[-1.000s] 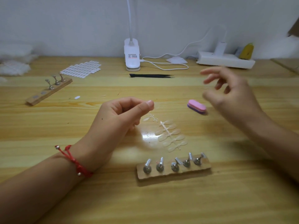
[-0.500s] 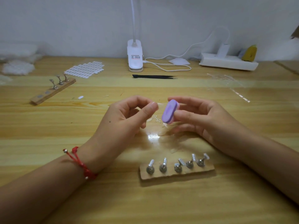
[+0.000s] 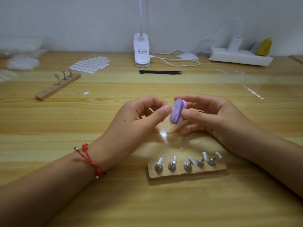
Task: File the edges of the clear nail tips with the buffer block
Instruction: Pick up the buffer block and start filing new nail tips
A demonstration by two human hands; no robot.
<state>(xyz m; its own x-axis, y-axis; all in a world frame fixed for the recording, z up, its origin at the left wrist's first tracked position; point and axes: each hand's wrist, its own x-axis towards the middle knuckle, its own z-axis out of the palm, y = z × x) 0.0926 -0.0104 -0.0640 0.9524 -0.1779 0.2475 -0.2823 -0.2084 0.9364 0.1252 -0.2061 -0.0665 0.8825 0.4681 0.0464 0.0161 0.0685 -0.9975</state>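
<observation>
On the wooden desk [image 3: 49, 128] a near wooden block [image 3: 186, 173] carries five metal stands, another block [image 3: 57, 86] with three lies far left beside a white sticker sheet [image 3: 91, 64], and black tweezers [image 3: 161, 72] lie before a white lamp [image 3: 141, 49], with a power strip [image 3: 239, 58] far right.

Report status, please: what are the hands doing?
Right hand holds buffer block. Left hand pinches nail tips, barely visible, beside it. Nothing in the way.
</observation>
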